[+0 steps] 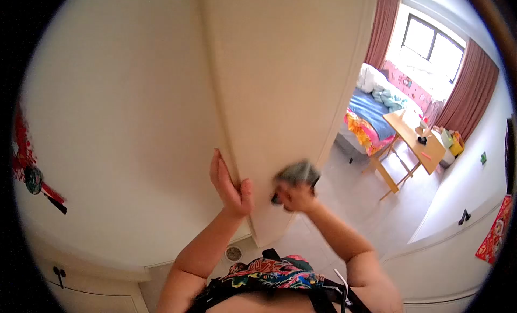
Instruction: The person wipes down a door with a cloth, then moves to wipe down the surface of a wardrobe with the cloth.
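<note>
A cream door-like panel (280,70) stands upright in front of me. Against its left edge rests my left hand (231,189), open, fingers stretched upward and thumb apart. My right hand (296,197) is closed on a grey-green cloth (297,173), which lies against the lower right part of the panel. Both the cloth and the fingers are smeared by motion. Something dark shows beside the right fingers; its kind I cannot make out.
Beyond the panel are a bed (371,116), a wooden folding table (417,143) with small items, and brown curtains (471,89). A round floor drain (233,253) lies below. Red hanging decorations (24,151) are at left; a dark door handle (464,217) is at right.
</note>
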`<state>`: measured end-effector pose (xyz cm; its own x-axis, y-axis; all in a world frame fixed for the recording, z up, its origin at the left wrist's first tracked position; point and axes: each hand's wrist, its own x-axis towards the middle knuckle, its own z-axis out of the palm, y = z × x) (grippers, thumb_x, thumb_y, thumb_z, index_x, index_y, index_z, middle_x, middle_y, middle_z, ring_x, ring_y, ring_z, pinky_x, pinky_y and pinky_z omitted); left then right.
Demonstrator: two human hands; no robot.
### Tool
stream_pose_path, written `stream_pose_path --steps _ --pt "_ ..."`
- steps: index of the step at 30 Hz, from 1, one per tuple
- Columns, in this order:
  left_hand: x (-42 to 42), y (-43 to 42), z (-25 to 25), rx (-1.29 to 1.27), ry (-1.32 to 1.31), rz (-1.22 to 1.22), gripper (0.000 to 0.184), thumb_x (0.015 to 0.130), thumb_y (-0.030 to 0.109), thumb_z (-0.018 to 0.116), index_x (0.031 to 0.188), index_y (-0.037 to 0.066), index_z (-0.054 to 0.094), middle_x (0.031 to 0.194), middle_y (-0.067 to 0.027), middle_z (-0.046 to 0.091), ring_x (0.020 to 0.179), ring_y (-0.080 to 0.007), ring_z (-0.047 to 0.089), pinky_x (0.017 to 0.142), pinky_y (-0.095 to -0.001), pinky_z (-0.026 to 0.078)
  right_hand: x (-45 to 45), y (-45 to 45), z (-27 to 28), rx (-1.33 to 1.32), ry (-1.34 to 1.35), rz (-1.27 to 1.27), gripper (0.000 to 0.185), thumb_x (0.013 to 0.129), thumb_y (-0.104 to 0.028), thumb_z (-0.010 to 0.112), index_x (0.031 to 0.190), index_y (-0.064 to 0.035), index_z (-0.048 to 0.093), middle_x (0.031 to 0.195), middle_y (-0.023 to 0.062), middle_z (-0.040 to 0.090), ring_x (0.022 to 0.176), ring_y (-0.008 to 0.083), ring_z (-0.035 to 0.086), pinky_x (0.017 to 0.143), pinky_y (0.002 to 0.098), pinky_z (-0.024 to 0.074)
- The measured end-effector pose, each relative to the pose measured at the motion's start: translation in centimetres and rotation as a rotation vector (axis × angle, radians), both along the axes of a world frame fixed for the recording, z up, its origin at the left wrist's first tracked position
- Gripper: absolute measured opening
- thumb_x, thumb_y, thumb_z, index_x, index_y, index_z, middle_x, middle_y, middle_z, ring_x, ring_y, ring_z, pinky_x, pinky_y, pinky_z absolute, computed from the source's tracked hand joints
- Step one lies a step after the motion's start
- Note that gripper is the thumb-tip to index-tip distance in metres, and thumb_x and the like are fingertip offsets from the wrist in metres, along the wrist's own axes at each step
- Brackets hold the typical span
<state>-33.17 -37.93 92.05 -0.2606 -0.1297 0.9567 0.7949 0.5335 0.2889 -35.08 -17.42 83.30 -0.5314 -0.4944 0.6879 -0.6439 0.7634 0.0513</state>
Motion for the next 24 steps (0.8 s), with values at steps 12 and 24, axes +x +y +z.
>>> stream_pose_path --steps 12,24 --pt "-0.1 0.7 -0.8 0.116 -0.049 -0.144 0.068 0.091 0.032 0.043 0.135 -0.009 0.013 0.138 -0.0237 0.019 0.127 -0.0314 0.024 0.103 -0.0424 0.022 -5.1 2.2 27.0 -0.674 0.548 0.076 0.053 0.078 -0.021 0.056 0.129 -0.0103 0.044 0.130 0.0298 0.035 0.115 0.0469 0.036 0.097 0.0502 0.0287" --pt "0.4 1.3 -0.5 0.135 -0.073 -0.138 0.066 0.090 0.032 0.045 0.133 -0.008 0.014 0.133 -0.0195 0.026 0.119 -0.0248 0.032 0.099 -0.0381 0.026 -6.0 3.8 27.6 -0.499 0.651 0.034 0.045 0.080 -0.021 0.054 0.120 -0.0010 0.052 0.122 0.0271 0.044 0.112 0.0394 0.043 0.093 0.0462 0.0347"
